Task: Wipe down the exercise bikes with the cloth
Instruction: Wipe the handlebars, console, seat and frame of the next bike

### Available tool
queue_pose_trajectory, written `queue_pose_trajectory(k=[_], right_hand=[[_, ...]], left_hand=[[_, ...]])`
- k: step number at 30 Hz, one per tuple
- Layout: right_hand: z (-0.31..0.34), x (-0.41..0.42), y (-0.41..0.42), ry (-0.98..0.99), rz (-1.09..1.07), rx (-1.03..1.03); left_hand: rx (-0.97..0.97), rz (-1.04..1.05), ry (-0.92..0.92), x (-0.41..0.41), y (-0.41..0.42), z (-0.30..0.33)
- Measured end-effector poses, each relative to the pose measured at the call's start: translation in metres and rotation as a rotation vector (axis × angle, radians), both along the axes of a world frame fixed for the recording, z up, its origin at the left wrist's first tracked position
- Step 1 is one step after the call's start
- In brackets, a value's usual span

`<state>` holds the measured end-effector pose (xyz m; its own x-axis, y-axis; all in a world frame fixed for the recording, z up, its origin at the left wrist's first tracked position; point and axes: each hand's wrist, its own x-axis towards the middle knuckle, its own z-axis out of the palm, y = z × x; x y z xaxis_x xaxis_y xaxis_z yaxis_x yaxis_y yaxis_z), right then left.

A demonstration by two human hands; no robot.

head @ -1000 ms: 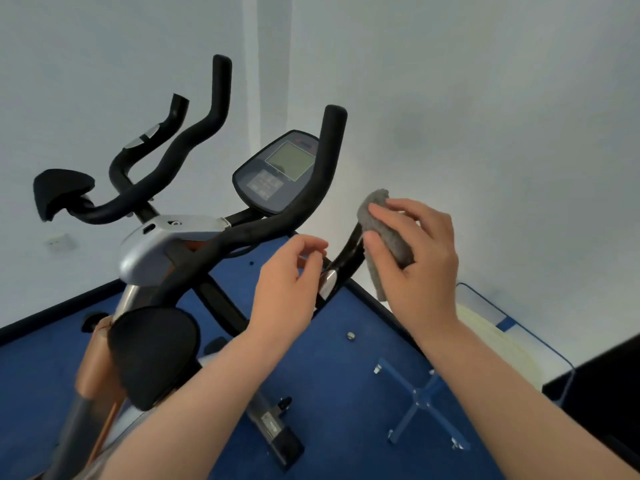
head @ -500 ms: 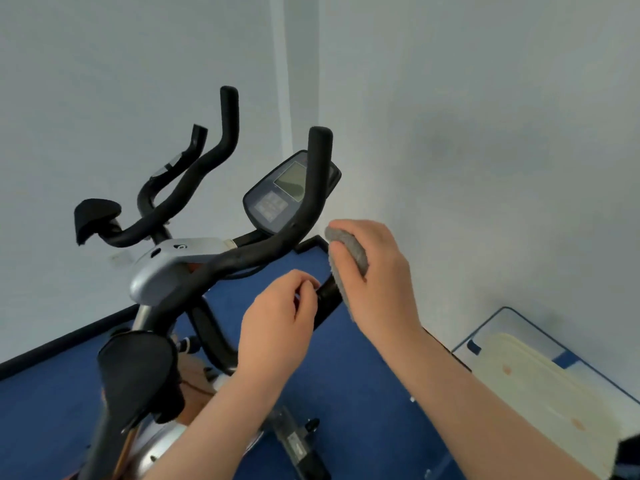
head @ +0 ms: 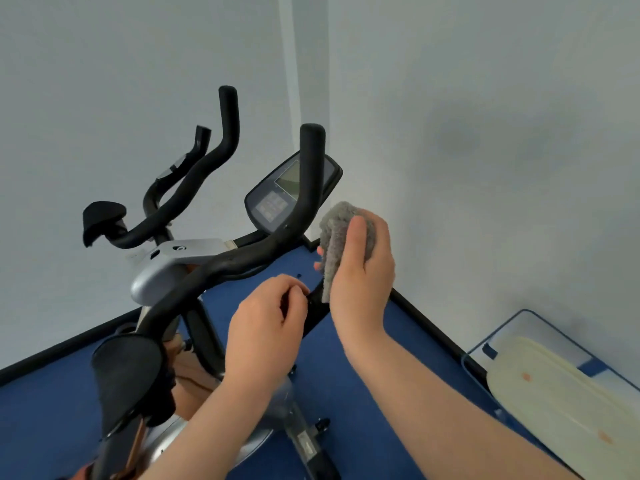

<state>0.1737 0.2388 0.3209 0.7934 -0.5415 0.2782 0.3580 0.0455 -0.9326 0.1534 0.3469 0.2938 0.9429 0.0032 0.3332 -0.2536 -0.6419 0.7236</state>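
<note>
Head view: cream boards [head: 568,403] inside blue-rimmed bin [head: 502,329]

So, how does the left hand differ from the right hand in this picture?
The right hand is higher, while the left hand is lower and nearer the bike's middle. The right hand holds the grey cloth in its grip; the left hand holds no cloth and pinches the lower end of a black handlebar. Both hands are bare and work at the same bar of the exercise bike.
</note>
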Motion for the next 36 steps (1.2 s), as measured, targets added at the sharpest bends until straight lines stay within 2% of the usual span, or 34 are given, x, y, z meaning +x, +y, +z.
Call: queue_pose_trajectory(k=[4,9,11,14,16,18,23,25,27,29,31,33,36], right_hand=[[-0.024,-0.021,0.021,-0.040,-0.075,0.028],[-0.012,0.000,0.004,-0.193,-0.150,-0.121],[-0.026,-0.011,0.016,-0.207,-0.167,-0.170],[-0.031,-0.012,0.016,-0.208,-0.065,-0.077],[-0.017,0.003,0.006,-0.207,-0.095,-0.062],[-0.009,0.007,0.003,-0.271,-0.186,-0.220],[-0.029,-0.010,-0.019,-0.356,-0.162,-0.928],[-0.023,-0.007,-0.042,-0.367,-0.214,-1.192],[-0.015,-0.008,-0.049,-0.355,-0.266,-1.356],[-0.017,-0.015,-0.038,-0.350,-0.221,-1.516],[-0.024,-0.022,-0.026,-0.379,-0.088,-1.690],[-0.021,-0.021,-0.030,-0.390,0.011,-1.780],[-0.019,-0.022,-0.035,-0.381,0.062,-1.691]], left_hand=[[-0.003,0.011,-0.037,-0.001,-0.001,0.002],[-0.072,-0.001,-0.021,0.000,0.000,0.002],[-0.077,0.000,-0.028,-0.001,0.001,0.001],[-0.093,-0.009,-0.030,-0.002,0.002,0.002],[-0.121,-0.011,-0.022,-0.001,0.002,0.001],[-0.136,-0.005,-0.026,0.000,0.003,-0.001],[-0.255,0.032,-0.056,-0.002,0.004,-0.002],[-0.356,0.071,-0.173,-0.004,0.006,-0.005],[-0.430,0.114,-0.323,-0.006,0.006,-0.004],[-0.451,0.144,-0.365,-0.009,0.006,-0.005],[-0.398,0.162,-0.319,-0.015,0.011,-0.010],[-0.259,0.196,-0.240,-0.024,0.022,-0.025],[-0.022,0.204,-0.175,-0.036,0.038,-0.045]])
